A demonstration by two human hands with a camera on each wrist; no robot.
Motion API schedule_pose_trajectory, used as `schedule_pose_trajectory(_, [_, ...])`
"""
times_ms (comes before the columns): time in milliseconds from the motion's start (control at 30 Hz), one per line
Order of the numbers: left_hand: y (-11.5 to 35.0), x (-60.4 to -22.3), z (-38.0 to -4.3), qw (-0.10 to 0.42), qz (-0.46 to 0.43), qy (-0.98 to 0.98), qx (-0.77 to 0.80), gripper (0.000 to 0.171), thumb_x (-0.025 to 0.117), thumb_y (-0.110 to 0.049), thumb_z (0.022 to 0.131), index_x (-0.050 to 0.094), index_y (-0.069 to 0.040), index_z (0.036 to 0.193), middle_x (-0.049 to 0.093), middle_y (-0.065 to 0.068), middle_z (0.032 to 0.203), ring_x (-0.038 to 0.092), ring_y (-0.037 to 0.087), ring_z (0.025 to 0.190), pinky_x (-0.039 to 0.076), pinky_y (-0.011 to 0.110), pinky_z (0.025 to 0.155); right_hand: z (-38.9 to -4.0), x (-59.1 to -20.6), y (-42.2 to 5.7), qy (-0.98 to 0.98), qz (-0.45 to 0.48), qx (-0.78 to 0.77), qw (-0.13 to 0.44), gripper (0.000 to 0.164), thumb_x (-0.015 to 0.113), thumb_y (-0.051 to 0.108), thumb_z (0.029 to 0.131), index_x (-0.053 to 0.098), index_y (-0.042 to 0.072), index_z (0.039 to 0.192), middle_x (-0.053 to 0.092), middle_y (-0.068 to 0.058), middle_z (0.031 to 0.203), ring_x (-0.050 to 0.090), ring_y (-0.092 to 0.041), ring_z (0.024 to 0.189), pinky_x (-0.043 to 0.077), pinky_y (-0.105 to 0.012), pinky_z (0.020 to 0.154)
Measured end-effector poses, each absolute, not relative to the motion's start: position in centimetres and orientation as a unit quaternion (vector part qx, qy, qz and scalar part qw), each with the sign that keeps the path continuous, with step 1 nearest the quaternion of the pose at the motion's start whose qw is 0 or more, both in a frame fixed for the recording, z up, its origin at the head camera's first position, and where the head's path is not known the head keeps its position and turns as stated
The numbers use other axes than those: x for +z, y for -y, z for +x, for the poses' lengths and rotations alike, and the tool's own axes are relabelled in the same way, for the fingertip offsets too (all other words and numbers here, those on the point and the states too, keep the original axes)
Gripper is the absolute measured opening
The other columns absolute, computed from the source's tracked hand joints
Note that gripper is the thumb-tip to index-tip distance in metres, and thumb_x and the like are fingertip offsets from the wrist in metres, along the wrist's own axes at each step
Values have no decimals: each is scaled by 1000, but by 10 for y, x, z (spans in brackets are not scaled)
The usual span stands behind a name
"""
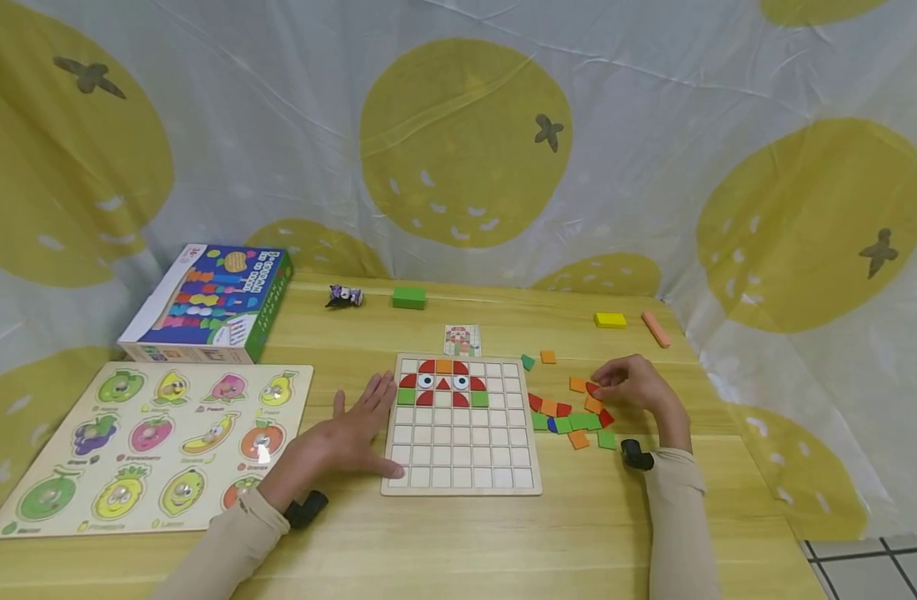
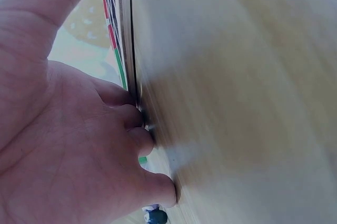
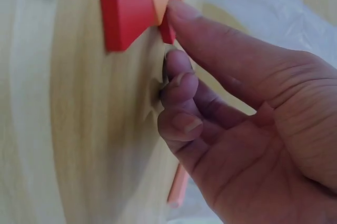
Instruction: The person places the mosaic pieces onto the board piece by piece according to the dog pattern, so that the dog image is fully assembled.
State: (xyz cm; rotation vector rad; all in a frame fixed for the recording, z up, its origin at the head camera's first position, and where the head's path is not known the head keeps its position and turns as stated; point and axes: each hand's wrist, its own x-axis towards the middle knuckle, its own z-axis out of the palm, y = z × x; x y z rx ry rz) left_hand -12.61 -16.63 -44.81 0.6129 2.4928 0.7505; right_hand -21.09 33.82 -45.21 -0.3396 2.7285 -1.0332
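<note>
A wooden grid board (image 1: pixel 462 490) lies on the table, its upper squares holding red, green, orange and eye-printed pieces that form a face-like pattern. My left hand (image 1: pixel 353 429) rests spread at the board's left edge, thumb near the lower left corner and fingers along the side. To the right of the board, my right hand (image 1: pixel 638 387) pinches a small red piece (image 3: pixel 168 30) between thumb and fingers, among loose pieces. Around it lie orange squares (image 1: pixel 577 383), green pieces (image 1: pixel 607 439), a blue piece (image 1: pixel 552 425) and more red ones (image 1: pixel 563 410).
A small pattern card (image 1: pixel 462 339) lies behind the board. At left are a fruit puzzle board (image 1: pixel 151 467) and a toy box (image 1: pixel 211 300). Farther back stand a small figurine (image 1: pixel 344 296), a green block (image 1: pixel 409 298), a yellow block (image 1: pixel 610 320) and an orange stick (image 1: pixel 656 329).
</note>
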Motion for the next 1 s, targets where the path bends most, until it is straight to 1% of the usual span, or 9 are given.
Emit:
schedule_pose_trajectory(167, [172, -466, -130, 216, 235, -904, 286, 144, 86, -70, 79, 4, 5, 170, -7, 22, 180, -12, 42, 166, -17, 82, 116, -210, -451, -337, -922, -101, -353, 123, 16, 86, 5, 91, 80, -5, 102, 78, -10, 94, 67, -16, 80, 55, -23, 73])
schedule_pose_trajectory(267, [173, -470, -130, 211, 236, -904, 287, 145, 85, -73, 78, 4, 4, 170, -8, 21, 180, -13, 41, 166, -17, 82, 116, -209, -449, -334, -921, -98, -352, 132, 15, 85, 4, 92, 79, -6, 101, 77, -12, 93, 66, -18, 80, 55, -25, 73])
schedule_pose_trajectory(400, [171, -459, -128, 224, 227, -901, 295, 143, 87, -68, 79, 4, 4, 171, -8, 21, 180, -13, 41, 166, -18, 81, 117, -208, -447, -332, -924, -97, -345, 135, 14, 84, 4, 92, 78, -5, 100, 76, -11, 93, 64, -19, 81, 54, -26, 74])
schedule_pose_trajectory(567, [171, -459, -128, 222, 232, -900, 296, 141, 88, -64, 80, 5, 6, 170, -6, 25, 179, -13, 44, 165, -20, 81, 115, -208, -446, -329, -930, -100, -334, 120, 13, 85, 8, 92, 78, -2, 97, 76, -9, 92, 65, -19, 81, 56, -31, 77])
schedule_pose_trajectory(733, [165, -445, -123, 227, 224, -907, 275, 135, 91, -53, 83, 6, 8, 169, -3, 27, 179, -8, 46, 165, -12, 82, 119, -209, -446, -328, -940, -102, -314, 85, 12, 84, 13, 95, 82, 1, 95, 79, -7, 90, 69, -17, 81, 57, -34, 77])
schedule_pose_trajectory(867, [162, -442, -121, 227, 219, -912, 260, 134, 91, -51, 84, 7, 9, 169, -2, 26, 179, -6, 46, 165, -9, 82, 119, -211, -444, -319, -937, -114, -323, 72, 10, 82, 11, 97, 83, 2, 95, 80, -8, 91, 72, -18, 82, 58, -31, 78])
schedule_pose_trajectory(1000, [163, -443, -122, 227, 219, -912, 260, 134, 91, -50, 84, 7, 9, 169, -2, 27, 179, -6, 46, 165, -9, 82, 119, -213, -442, -301, -924, -118, -353, 85, 9, 81, 10, 98, 83, 1, 96, 80, -9, 92, 71, -19, 81, 58, -27, 75])
